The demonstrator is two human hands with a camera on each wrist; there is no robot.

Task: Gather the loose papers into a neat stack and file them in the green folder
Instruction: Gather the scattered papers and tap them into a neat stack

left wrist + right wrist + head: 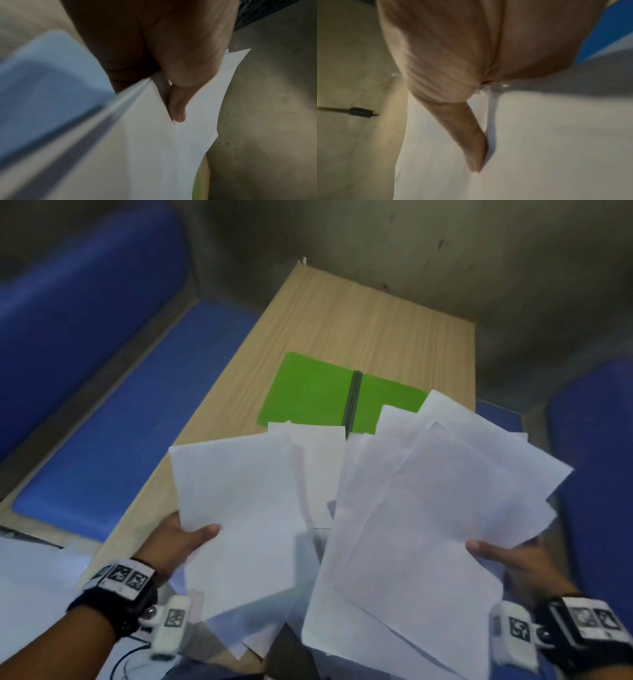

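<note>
Over the near end of a light wooden table (342,313), the left hand (178,539) pinches a few loose white paper sheets (236,508), and the right hand (507,559) grips a fanned white bundle (428,508). Beyond both, an open green folder (308,392) lies flat.

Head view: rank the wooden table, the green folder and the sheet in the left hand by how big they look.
1. Wooden table, though papers cover much of it.
2 and 3. Sheet in the left hand and green folder: unsure, since the sheet is nearer the camera and the folder is partly hidden.
</note>
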